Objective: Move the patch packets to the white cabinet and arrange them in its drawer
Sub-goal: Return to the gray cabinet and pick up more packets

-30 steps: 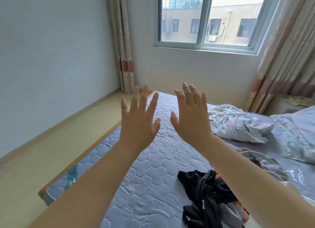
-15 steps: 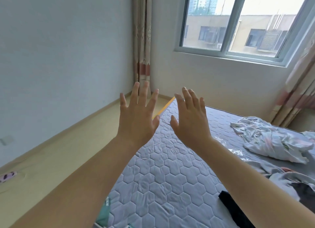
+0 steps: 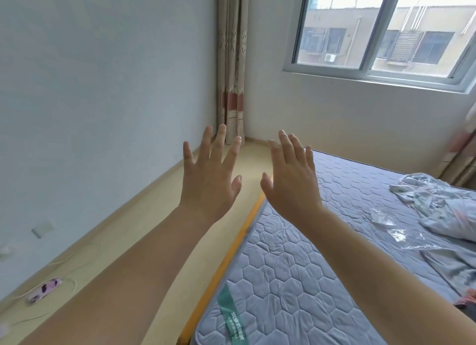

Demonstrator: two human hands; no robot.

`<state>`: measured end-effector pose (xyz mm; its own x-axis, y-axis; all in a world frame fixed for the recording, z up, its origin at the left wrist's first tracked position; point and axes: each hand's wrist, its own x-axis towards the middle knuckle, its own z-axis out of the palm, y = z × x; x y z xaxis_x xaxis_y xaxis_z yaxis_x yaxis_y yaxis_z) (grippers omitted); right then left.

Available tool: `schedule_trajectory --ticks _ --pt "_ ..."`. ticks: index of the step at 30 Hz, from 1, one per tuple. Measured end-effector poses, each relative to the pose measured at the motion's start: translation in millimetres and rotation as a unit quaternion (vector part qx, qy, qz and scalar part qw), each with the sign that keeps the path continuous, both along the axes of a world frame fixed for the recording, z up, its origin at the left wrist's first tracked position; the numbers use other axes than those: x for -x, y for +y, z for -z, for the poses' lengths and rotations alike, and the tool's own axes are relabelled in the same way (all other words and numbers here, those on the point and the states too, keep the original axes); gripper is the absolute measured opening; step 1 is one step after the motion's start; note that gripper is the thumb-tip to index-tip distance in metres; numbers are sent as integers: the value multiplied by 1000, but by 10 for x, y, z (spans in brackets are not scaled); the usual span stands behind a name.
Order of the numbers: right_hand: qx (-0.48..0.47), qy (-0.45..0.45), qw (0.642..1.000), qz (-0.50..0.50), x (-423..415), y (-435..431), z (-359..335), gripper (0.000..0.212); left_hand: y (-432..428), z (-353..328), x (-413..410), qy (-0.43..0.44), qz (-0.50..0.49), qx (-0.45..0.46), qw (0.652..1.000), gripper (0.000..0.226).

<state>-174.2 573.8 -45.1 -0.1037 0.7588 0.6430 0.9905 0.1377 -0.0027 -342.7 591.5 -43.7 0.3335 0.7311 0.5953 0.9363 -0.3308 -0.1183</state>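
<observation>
My left hand [image 3: 210, 174] and my right hand [image 3: 292, 178] are raised side by side in front of me, backs toward me, fingers straight and spread, holding nothing. The left one hovers over the floor strip, the right one over the left edge of the mattress [image 3: 296, 280]. Several clear plastic packets [image 3: 389, 223] lie on the mattress to the right, beside rumpled bedding [image 3: 445, 208]. No white cabinet is in view.
A pale wall runs along the left, with a strip of yellowish floor [image 3: 134, 231] between it and the bed. A patterned phone [image 3: 45, 290] on a white cable lies on the floor at lower left. A curtain [image 3: 231, 69] hangs in the corner; a window [image 3: 386, 30] is at upper right.
The view has swung left: the bedding and dark clothes slid toward the right edge, and the wall, floor and phone came in. Both hands stay raised and spread.
</observation>
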Motion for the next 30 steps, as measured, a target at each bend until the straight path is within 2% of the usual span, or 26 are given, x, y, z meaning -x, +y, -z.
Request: schedule_trajectory --ticks 5,14,17,22,30 --pt "8 -15 1000 19 655 900 191 63 920 247 697 21 16 -3 1000 75" --pt "28 31 998 39 1673 2715 299 64 2766 111 1650 61 35 20 997 72" --pt "28 24 998 50 1951 3172 329 65 3325 142 1886 38 44 42 997 75" --pt "51 12 995 89 2340 3961 456 67 4252 238 2256 69 82 64 992 77" --pt "55 13 987 153 3019 5588 393 65 6001 153 2875 79 153 31 985 80"
